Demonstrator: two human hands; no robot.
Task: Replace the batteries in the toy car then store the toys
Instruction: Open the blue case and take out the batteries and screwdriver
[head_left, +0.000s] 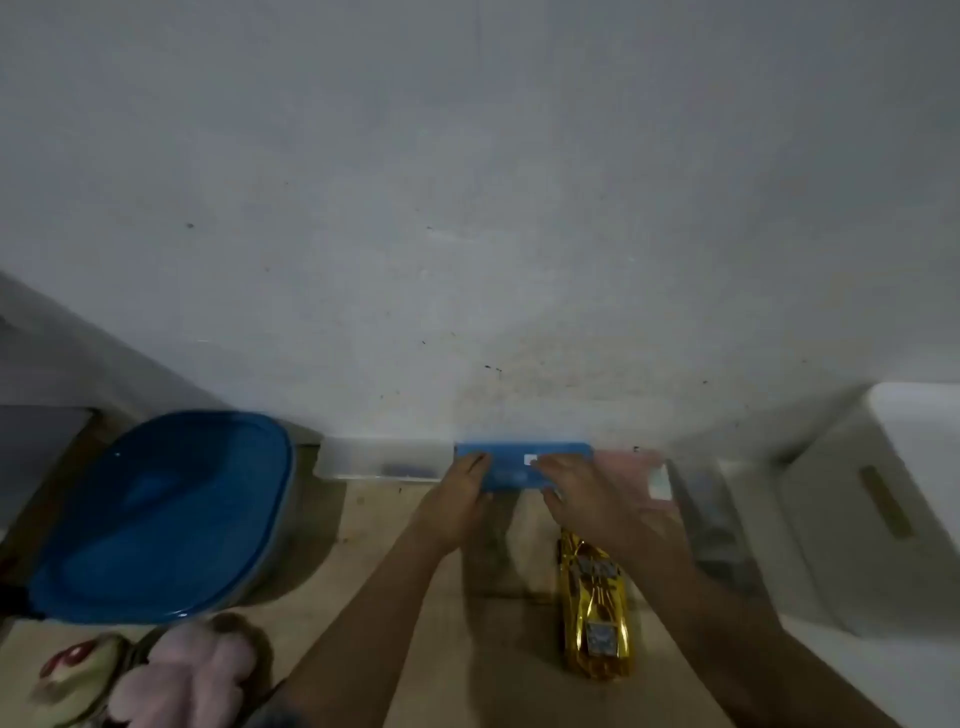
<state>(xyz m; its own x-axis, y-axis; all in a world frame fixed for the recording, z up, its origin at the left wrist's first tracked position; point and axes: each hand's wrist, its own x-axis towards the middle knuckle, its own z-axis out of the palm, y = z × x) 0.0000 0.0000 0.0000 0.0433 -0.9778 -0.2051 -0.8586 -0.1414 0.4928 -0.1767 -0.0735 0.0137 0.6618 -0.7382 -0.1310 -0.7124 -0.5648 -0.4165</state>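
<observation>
A shiny gold toy car (597, 608) lies on the tan table, nose toward me, below my right forearm. Against the wall sits a small blue box (519, 457), flanked by a clear box (382, 457) on its left and a blurred pink box (631, 465) on its right. My left hand (457, 488) grips the blue box's left end. My right hand (608, 499) rests fingers on the right part of its front, blurred by motion.
A large container with a blue lid (161, 514) stands at the left. Plush toys (171, 675) lie at the bottom left. A white storage bin (852, 504) with a slot handle sits at the right. The grey wall (467, 208) closes the table's far edge.
</observation>
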